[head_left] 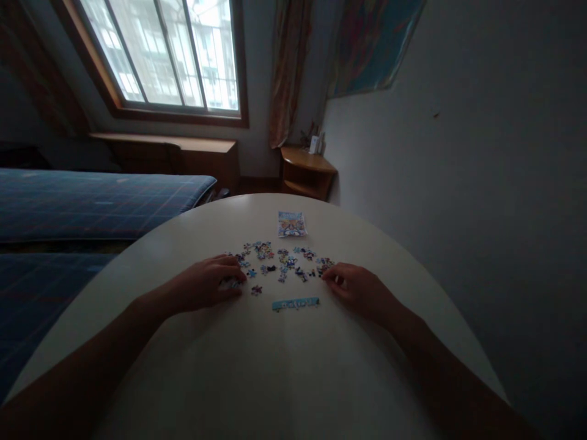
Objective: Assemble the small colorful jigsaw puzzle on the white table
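Observation:
Loose jigsaw puzzle pieces (288, 261) lie scattered across the middle of the white round table (284, 366). My left hand (208, 284) rests at the left side of the pieces, thumb and fingers apart, with a few pieces (235, 283) between and beneath them. At the right edge of the scatter, my right hand (355, 288) has thumb and forefinger pinched together at a puzzle piece (323, 269); its outline is partly hidden. Nearer to me lies a joined light-blue strip of puzzle (296, 304). One single piece (256, 290) sits apart, right of my left hand.
Beyond the pieces lies a small printed picture sheet or packet (291, 224). A bed with a blue plaid cover (101, 205) stands left of the table. A wall (435, 201) runs along the right, and a wooden corner shelf (308, 160) stands behind.

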Demonstrator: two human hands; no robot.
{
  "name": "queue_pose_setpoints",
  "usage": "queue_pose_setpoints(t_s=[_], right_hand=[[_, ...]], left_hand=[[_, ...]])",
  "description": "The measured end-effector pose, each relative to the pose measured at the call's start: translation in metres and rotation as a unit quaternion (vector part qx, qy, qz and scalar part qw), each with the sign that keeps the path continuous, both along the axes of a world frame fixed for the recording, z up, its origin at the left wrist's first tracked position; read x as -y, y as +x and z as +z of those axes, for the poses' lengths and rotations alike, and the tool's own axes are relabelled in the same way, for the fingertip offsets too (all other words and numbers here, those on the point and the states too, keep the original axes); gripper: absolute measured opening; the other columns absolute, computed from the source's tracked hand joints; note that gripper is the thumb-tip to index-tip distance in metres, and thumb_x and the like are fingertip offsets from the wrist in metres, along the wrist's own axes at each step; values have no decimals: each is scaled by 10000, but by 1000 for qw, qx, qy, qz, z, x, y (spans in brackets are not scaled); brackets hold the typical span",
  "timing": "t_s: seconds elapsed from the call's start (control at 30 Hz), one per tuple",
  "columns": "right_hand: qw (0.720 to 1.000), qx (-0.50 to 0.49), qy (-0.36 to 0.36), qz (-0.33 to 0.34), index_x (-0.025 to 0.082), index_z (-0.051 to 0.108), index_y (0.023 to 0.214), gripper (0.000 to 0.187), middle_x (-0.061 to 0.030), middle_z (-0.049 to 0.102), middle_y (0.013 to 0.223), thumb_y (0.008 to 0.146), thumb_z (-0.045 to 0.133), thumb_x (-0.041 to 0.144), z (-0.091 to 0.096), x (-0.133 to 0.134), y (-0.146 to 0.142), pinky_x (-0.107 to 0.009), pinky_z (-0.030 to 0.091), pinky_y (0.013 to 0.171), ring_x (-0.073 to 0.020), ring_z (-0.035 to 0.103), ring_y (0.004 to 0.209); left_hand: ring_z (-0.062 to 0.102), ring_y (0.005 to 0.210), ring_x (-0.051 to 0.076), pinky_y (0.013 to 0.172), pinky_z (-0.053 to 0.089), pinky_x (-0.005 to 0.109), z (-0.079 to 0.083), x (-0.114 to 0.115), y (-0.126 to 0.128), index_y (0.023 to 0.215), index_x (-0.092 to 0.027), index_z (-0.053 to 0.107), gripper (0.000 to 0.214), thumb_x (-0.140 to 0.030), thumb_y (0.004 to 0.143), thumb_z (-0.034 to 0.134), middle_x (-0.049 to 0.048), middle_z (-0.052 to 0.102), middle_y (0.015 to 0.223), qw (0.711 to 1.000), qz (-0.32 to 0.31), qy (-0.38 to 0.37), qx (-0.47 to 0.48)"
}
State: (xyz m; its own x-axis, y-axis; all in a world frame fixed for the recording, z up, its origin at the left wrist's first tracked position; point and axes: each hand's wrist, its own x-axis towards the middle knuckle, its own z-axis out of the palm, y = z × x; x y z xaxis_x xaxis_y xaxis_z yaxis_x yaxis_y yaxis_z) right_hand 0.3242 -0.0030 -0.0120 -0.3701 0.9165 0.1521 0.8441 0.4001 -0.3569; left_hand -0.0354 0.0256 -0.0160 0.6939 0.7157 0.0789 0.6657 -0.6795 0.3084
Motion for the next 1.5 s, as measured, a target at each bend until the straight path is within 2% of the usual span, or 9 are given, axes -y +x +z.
queue_pose_setpoints(t_s=[0.17,0.4,0.6,0.77,0.9,1.2,1.33,1.5], right_hand=[[999,-6,-10,-39,226,727,973,190,-41,737,949,899,552,220,-1,-2,2,-269,449,694,-160,653,776],[997,-16,-9,-72,232,726,984,201,-39,737,966,896,545,240,-3,-4,3,-287,463,696,-173,652,797],[998,-4,-14,-61,227,725,977,190,-45,734,952,899,554,253,-3,-3,1,-287,459,691,-170,647,777],[998,-10,-22,-50,218,718,954,176,-40,728,927,910,552,253,-2,0,-2,-279,451,679,-160,641,756],[999,-8,-21,-45,215,718,944,170,-42,724,926,907,555,245,-2,0,-3,-280,452,684,-160,638,757],[999,-13,-13,-40,220,715,941,170,-41,721,902,906,555,266,-6,-2,-1,-268,443,661,-156,636,740],[999,-10,-20,-42,221,714,940,167,-36,718,897,909,554,259,-4,-1,-3,-270,441,664,-157,635,741],[999,-13,-23,-38,219,714,941,172,-39,719,900,910,551,261,-2,0,-4,-265,440,654,-156,633,742]], left_hand=[[626,964,200,841,484,302,-2,-4,3,951,-218,697,236,-314,974,483,59,670,1024,1000,13,5,1],[640,926,204,817,499,315,3,-3,7,924,-213,710,237,-285,960,487,60,687,1002,1000,9,4,-10],[631,983,225,842,494,331,5,0,0,1013,-245,703,211,-305,942,513,63,671,1069,999,32,8,-8],[619,951,218,810,483,324,7,0,3,947,-210,673,225,-249,951,451,69,664,1016,998,48,-15,-33],[610,916,213,791,476,326,2,-2,2,924,-200,640,222,-271,965,434,70,649,994,998,56,-10,-25],[600,872,197,758,462,292,2,-3,3,897,-196,611,201,-290,957,443,62,647,923,998,63,-8,-17],[601,916,203,782,463,295,2,-4,4,959,-200,642,225,-286,968,434,71,652,963,999,47,-11,-16],[595,936,214,802,462,315,3,-4,4,925,-199,638,225,-273,969,431,74,649,978,999,41,-13,-17]])
